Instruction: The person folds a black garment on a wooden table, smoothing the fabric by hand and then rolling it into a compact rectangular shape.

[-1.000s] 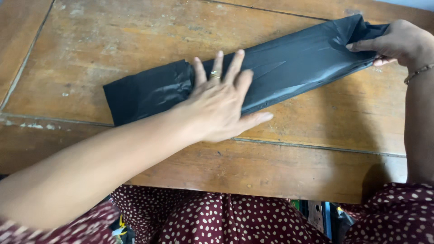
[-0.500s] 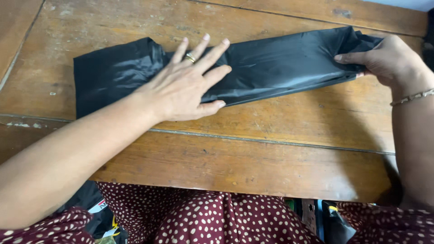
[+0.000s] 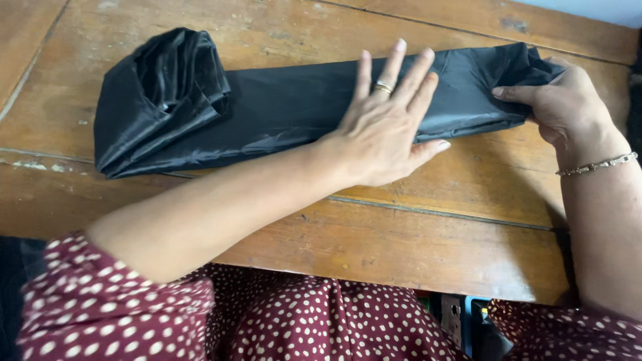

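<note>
A long black plastic bag [image 3: 281,110], folded into a strip, lies across a worn wooden table [image 3: 428,247]. Its left end is bunched up and puffed. My left hand [image 3: 388,124] lies flat on the right-middle of the strip, fingers spread, a ring on one finger. My right hand [image 3: 558,107], with a thin bracelet at the wrist, pinches the right end of the bag between thumb and fingers.
The table's near edge runs along the bottom, with my lap in dark red dotted fabric [image 3: 321,321] below it. A gap between planks [image 3: 441,212] runs left to right. Some dark objects show under the table at the lower right.
The view has shifted so the bag's bunched left end now shows. My left hand has slid rightward along the strip, toward my right hand, which keeps hold of the right end.
</note>
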